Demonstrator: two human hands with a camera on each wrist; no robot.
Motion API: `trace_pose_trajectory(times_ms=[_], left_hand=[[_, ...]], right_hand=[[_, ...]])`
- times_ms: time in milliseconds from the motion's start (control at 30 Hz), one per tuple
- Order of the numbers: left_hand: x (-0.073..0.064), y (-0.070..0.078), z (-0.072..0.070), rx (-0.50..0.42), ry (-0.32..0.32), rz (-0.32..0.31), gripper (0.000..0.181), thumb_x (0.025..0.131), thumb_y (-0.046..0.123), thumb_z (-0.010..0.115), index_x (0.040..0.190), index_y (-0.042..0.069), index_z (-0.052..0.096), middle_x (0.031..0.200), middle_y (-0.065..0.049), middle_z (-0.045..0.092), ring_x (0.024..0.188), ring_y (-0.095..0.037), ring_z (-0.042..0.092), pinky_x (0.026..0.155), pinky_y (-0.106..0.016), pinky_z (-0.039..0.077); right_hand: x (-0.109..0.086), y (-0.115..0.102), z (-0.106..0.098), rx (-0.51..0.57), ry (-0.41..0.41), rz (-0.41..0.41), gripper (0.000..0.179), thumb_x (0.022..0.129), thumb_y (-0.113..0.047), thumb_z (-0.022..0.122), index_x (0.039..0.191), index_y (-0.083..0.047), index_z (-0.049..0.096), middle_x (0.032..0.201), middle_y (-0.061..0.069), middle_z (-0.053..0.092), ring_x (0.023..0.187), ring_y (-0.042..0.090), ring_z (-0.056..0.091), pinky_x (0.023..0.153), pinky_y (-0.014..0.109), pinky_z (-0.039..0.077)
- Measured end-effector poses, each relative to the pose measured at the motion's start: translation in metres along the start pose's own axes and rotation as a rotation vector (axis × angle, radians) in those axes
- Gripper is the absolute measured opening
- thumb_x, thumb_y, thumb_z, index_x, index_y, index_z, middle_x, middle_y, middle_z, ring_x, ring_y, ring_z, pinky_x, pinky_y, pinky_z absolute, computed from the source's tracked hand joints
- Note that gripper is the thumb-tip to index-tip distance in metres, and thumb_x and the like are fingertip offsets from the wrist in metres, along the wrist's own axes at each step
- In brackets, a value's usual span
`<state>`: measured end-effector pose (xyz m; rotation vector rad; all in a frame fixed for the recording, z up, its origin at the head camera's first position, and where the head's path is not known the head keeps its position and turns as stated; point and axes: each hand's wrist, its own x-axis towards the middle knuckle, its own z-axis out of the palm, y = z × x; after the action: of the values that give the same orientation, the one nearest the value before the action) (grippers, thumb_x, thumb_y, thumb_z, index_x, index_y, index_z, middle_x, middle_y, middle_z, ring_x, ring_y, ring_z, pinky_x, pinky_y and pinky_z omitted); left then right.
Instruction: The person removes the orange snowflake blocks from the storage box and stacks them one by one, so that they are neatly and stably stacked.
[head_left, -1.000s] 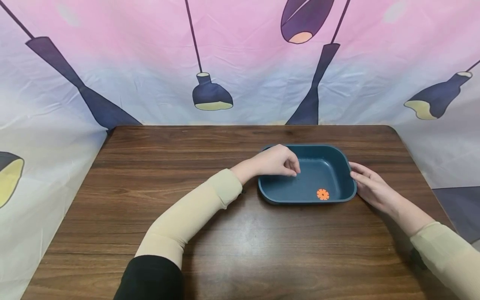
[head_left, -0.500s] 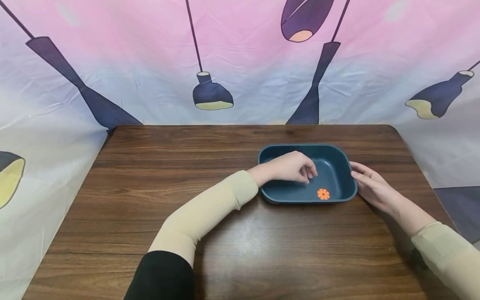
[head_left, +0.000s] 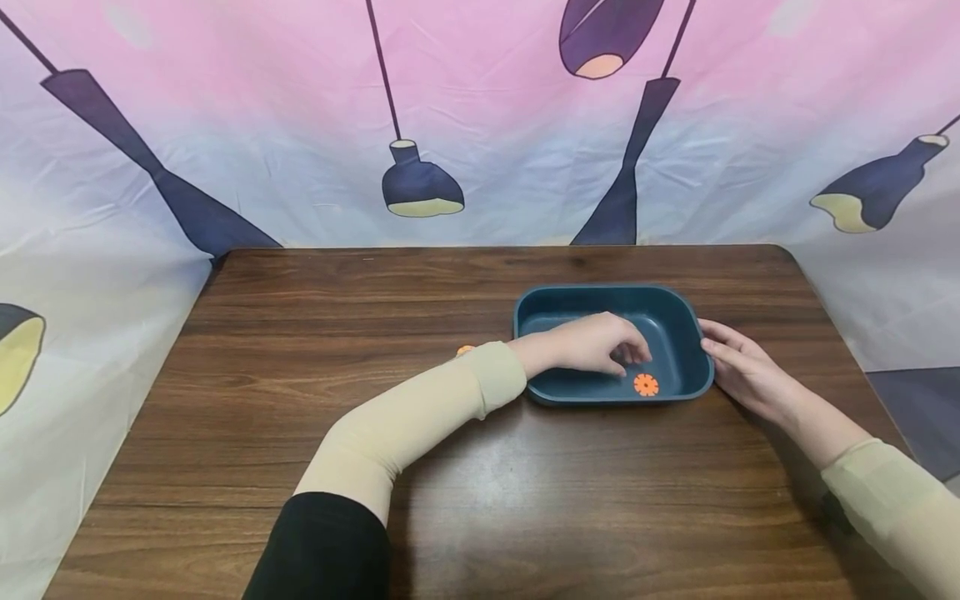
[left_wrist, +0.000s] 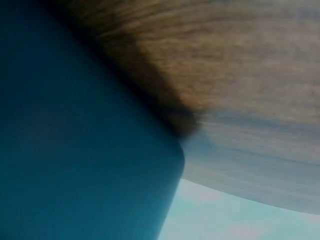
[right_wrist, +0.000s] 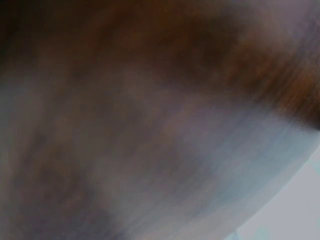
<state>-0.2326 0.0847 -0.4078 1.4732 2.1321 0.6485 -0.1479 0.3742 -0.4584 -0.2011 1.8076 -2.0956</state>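
A dark teal rectangular basin (head_left: 600,400) with rounded corners sits on the wooden table. Inside it, by the near right side, lies a small orange notched disc (head_left: 646,384). My left hand (head_left: 600,343) reaches over the left rim into the basin, thumb and fingers parted, fingertips just up and left of the disc. Nothing shows between them. At the basin's right end my right hand (head_left: 742,367) touches the outer side, with thumb and forefinger at the rim. The left wrist view is mostly filled by the basin's wall (left_wrist: 90,150).
A second orange piece (head_left: 465,350) lies left of the basin, mostly hidden behind the left sleeve (head_left: 420,417). The table (head_left: 300,317) ends at a hanging cloth (head_left: 495,108) printed with lamps. The right wrist view is blurred.
My left hand has moved right and nearer across the basin towards the disc, its fingers spreading apart. An orange piece beside the left sleeve has come into view. The right hand stays put.
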Motion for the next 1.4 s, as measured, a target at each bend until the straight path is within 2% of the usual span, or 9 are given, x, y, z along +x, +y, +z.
trace_pose_trajectory(times_ms=[200, 467, 700, 900, 1167, 1400], left_hand=[[0.008, 0.004, 0.005, 0.051, -0.05, 0.013, 0.041, 0.099, 0.011, 0.076, 0.139, 0.01, 0.069, 0.138, -0.002, 0.071, 0.123, -0.009, 0.067, 0.104, -0.011, 0.049], [0.013, 0.006, 0.013, 0.135, -0.08, 0.039, 0.044, 0.1, 0.017, 0.076, 0.143, 0.013, 0.067, 0.142, 0.001, 0.068, 0.129, -0.008, 0.063, 0.11, -0.012, 0.045], [0.015, 0.007, 0.017, 0.204, -0.08, 0.05, 0.046, 0.101, 0.022, 0.076, 0.145, 0.014, 0.066, 0.143, 0.002, 0.067, 0.132, -0.009, 0.06, 0.114, -0.015, 0.042], [0.018, 0.006, 0.022, 0.285, -0.083, 0.086, 0.046, 0.102, 0.025, 0.074, 0.146, 0.014, 0.065, 0.145, 0.002, 0.066, 0.139, -0.01, 0.055, 0.12, -0.017, 0.037], [0.018, 0.005, 0.025, 0.312, -0.085, 0.13, 0.043, 0.102, 0.022, 0.074, 0.144, 0.015, 0.067, 0.146, 0.003, 0.067, 0.139, -0.012, 0.056, 0.12, -0.017, 0.038], [0.018, 0.006, 0.025, 0.325, -0.076, 0.107, 0.036, 0.105, 0.024, 0.07, 0.14, 0.017, 0.07, 0.14, 0.004, 0.069, 0.134, -0.01, 0.057, 0.117, -0.017, 0.041]], right_hand=[[0.001, -0.001, 0.0, -0.001, 0.016, 0.021, 0.036, 0.115, -0.012, 0.04, 0.138, -0.03, 0.061, 0.135, -0.018, 0.068, 0.124, -0.007, 0.063, 0.099, 0.012, 0.052], [0.001, -0.001, -0.001, -0.009, 0.018, 0.028, 0.035, 0.115, -0.014, 0.041, 0.138, -0.031, 0.061, 0.135, -0.019, 0.067, 0.124, -0.007, 0.063, 0.099, 0.012, 0.052], [0.001, -0.002, -0.001, -0.012, 0.018, 0.03, 0.034, 0.115, -0.014, 0.041, 0.138, -0.032, 0.06, 0.135, -0.021, 0.066, 0.124, -0.008, 0.062, 0.098, 0.011, 0.052], [0.0, -0.001, -0.001, -0.015, 0.013, 0.033, 0.034, 0.115, -0.014, 0.04, 0.138, -0.031, 0.059, 0.136, -0.021, 0.065, 0.125, -0.008, 0.062, 0.098, 0.011, 0.051], [0.0, 0.0, -0.001, 0.005, -0.002, 0.021, 0.037, 0.115, -0.012, 0.039, 0.139, -0.031, 0.06, 0.136, -0.02, 0.066, 0.125, -0.008, 0.062, 0.099, 0.012, 0.052], [0.0, 0.0, -0.001, -0.008, -0.008, 0.018, 0.036, 0.115, -0.013, 0.039, 0.139, -0.031, 0.059, 0.137, -0.021, 0.066, 0.125, -0.008, 0.062, 0.099, 0.012, 0.052]])
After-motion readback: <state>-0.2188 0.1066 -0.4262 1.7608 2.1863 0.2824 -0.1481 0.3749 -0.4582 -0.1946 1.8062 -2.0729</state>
